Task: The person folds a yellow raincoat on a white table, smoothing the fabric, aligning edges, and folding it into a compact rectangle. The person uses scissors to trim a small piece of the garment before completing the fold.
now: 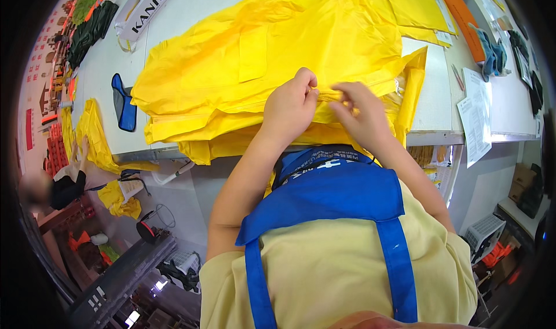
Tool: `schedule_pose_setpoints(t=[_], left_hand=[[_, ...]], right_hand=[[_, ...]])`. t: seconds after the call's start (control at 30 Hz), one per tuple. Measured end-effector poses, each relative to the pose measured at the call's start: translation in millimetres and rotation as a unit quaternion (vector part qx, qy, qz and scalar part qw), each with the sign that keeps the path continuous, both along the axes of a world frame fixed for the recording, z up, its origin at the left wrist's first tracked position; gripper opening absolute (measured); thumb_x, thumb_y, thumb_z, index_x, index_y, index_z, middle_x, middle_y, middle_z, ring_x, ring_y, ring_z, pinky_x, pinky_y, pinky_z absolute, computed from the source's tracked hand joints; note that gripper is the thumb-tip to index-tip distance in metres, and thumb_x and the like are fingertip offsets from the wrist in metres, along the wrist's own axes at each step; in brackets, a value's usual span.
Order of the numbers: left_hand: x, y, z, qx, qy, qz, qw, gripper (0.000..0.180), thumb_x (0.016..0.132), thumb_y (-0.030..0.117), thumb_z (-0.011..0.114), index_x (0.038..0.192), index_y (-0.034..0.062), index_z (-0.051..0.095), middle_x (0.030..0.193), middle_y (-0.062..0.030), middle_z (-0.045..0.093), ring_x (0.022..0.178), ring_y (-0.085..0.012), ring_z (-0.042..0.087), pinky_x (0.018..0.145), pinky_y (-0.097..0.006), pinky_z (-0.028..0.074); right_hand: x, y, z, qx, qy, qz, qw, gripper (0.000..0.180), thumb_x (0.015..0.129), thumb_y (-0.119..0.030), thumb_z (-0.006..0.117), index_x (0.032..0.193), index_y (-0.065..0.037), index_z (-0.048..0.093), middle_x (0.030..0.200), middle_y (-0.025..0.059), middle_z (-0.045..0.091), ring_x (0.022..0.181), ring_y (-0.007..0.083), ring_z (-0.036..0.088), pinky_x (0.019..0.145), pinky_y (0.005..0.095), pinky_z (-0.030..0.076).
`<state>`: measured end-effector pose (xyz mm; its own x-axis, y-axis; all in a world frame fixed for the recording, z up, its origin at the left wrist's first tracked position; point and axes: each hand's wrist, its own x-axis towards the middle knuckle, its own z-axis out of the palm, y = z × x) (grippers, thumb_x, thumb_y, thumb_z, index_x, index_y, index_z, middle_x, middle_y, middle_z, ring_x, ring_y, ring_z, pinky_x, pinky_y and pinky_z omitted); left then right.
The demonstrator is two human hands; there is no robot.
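Note:
A yellow jacket [208, 68] with a square pocket flap lies spread over the table in front of me. At its near edge, my left hand [291, 106] is closed, pinching the jacket's zipper [325, 95] between thumb and fingers. My right hand [364, 114] is just to the right, slightly blurred, its fingers curled round the other end of that short zipper stretch. Folds of yellow cloth hang over the table edge below both hands. The zipper's slider is hidden or too small to make out.
A blue and black pouch-like item [123, 102] lies left of the jacket. More folded yellow garments [414, 8] are stacked at the back right, near an orange box [465, 23], a blue glove [492, 51] and paper sheets [476, 115]. Another person [69, 184] handles yellow cloth at far left.

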<state>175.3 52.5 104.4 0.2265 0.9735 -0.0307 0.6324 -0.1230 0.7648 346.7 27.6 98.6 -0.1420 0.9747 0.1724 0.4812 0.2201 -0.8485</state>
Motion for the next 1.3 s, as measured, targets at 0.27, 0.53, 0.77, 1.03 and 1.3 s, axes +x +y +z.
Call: schedule_pose_setpoints(t=[0.27,0.53,0.77,1.03,1.3], left_hand=[[-22.5,-11.3,5.6,0.122,0.063,-0.076,0.988,0.019,0.082,0.011,0.060,0.099,0.0068,0.054,0.090,-0.0124,0.062,0.083,-0.0299,0.060,0.066,-0.038,0.047],[-78.4,-22.2,-29.9,0.203,0.229,-0.138,0.942,0.022,0.070,0.005,0.061,0.091,0.0101,0.058,0.078,-0.0078,0.053,0.074,-0.0271,0.057,0.061,-0.038,0.047],[-83.5,9.0,31.0,0.206,0.248,-0.305,0.896,0.021,0.073,0.013,0.069,0.093,0.0142,0.063,0.073,-0.0059,0.050,0.062,-0.0255,0.056,0.053,-0.036,0.045],[-104.4,46.5,91.1,0.195,0.307,-0.302,0.881,0.013,0.080,0.019,0.066,0.090,0.0117,0.063,0.070,-0.0076,0.051,0.063,-0.0261,0.056,0.054,-0.037,0.044],[-114.3,74.1,-17.1,-0.056,0.407,-0.246,0.878,0.017,0.085,0.025,0.059,0.089,0.0090,0.064,0.087,-0.0103,0.064,0.082,-0.0310,0.061,0.072,-0.041,0.048]], right_hand=[[-25.1,14.8,-25.7,-0.072,0.021,0.026,0.997,0.019,0.077,-0.016,0.065,0.089,-0.002,0.061,0.077,0.0141,0.063,0.069,0.0285,0.062,0.065,0.0352,0.050],[-18.3,25.5,-39.1,-0.249,-0.032,-0.005,0.968,0.018,0.075,-0.017,0.064,0.080,-0.001,0.060,0.075,0.0137,0.063,0.066,0.0239,0.061,0.062,0.0336,0.048],[33.6,37.7,-27.6,-0.413,0.051,0.073,0.906,0.012,0.076,-0.016,0.065,0.076,-0.005,0.060,0.075,0.0025,0.056,0.075,0.0129,0.049,0.070,0.0260,0.039],[167.5,46.5,-5.9,-0.419,-0.080,-0.053,0.903,0.013,0.073,-0.018,0.062,0.077,-0.005,0.061,0.082,0.0063,0.058,0.081,0.0159,0.049,0.073,0.0292,0.038],[159.2,-0.1,-56.1,-0.376,-0.124,-0.072,0.916,0.022,0.084,-0.023,0.063,0.086,-0.001,0.060,0.076,0.0067,0.057,0.072,0.0152,0.050,0.067,0.0284,0.043]])
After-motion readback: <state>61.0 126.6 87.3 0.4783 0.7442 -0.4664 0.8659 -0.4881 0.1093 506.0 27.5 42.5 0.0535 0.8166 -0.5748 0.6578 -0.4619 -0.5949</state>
